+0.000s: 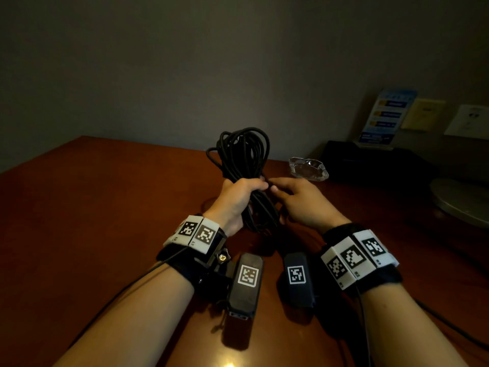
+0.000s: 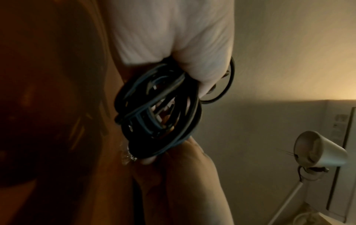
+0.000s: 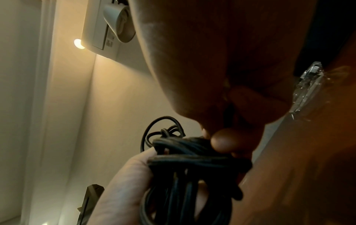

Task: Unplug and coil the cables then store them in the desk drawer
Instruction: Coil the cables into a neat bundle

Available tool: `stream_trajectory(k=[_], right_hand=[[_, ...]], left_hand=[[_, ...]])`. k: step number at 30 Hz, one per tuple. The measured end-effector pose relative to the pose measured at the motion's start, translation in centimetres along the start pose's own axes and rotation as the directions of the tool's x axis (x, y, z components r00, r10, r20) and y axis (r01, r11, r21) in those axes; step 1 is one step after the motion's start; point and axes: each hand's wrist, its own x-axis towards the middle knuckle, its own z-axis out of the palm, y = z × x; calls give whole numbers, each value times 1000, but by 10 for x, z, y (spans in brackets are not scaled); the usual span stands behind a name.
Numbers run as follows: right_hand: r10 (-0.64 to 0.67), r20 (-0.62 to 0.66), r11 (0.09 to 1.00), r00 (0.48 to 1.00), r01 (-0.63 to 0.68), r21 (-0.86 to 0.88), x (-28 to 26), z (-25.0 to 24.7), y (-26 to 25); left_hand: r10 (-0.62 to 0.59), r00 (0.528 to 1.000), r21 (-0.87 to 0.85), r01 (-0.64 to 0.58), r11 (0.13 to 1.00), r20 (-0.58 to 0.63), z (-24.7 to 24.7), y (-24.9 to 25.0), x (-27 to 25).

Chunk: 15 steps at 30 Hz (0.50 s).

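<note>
A coiled bundle of black cable [image 1: 243, 152] stands upright above the brown desk [image 1: 105, 207]. My left hand [image 1: 251, 192] grips it round its lower middle, fingers wrapped about the strands. My right hand [image 1: 275, 187] meets the bundle from the right, thumb and fingertips pinching a strand at the coil's side. The left wrist view shows the loops of the cable [image 2: 158, 106] bunched under the left hand [image 2: 173, 38], with the right hand [image 2: 183, 175] below. Seen from the right wrist, the right hand's fingertips [image 3: 221, 141] press on the cable [image 3: 192, 164]. No drawer is in view.
A glass ashtray [image 1: 308, 168] sits just behind my right hand. A black box [image 1: 370, 160] with a leaflet stand [image 1: 386, 117] lies at the back right, and a round lamp base [image 1: 460, 200] at the right edge. Wall sockets [image 1: 468, 120] are on the right.
</note>
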Motion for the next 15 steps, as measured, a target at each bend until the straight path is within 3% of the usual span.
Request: stream_trajectory(k=[4, 8, 15], right_hand=[[-4, 20, 1000, 1000, 4, -13, 0, 1, -1], [6, 25, 998, 1000, -4, -66, 2, 0, 3], [11, 78, 991, 997, 0, -134, 6, 9, 3]], left_hand=[[-63, 998, -23, 64, 998, 22, -5, 2, 2], [-160, 972, -10, 165, 986, 173, -9, 4, 0], [-133, 989, -98, 139, 985, 72, -9, 6, 3]])
